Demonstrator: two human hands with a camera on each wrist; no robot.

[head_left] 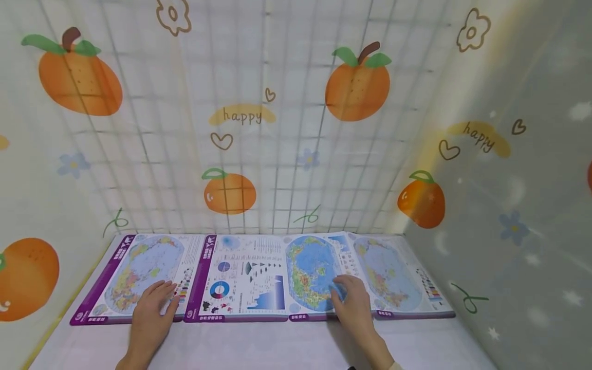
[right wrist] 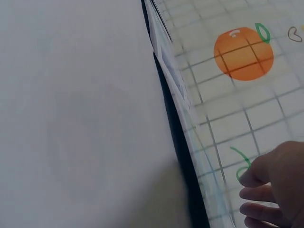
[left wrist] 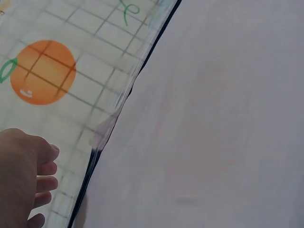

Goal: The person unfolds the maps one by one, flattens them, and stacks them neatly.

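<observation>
A row of printed map panels lies flat in the head view. The leftmost world map (head_left: 152, 267) has a purple strip down its left side. Beside it is a chart panel (head_left: 263, 267) with a similar strip, then a bright blue world map (head_left: 314, 252) and a paler world map (head_left: 390, 267). My left hand (head_left: 153, 311) lies over the lower right of the leftmost map, fingers relaxed. Over the bright blue map's lower right edge is my right hand (head_left: 353, 306), its fingers loosely bent. Neither hand visibly grips anything. Both wrist views show the hands (left wrist: 23, 175) (right wrist: 280, 185) with slightly curled fingers.
The panels lie on a pale tabletop (head_left: 259, 344). Behind them rises a translucent sheet (head_left: 287, 190) printed with oranges, over a wire grid. Similar printed sheets stand on the left (head_left: 28, 195) and right (head_left: 532, 288).
</observation>
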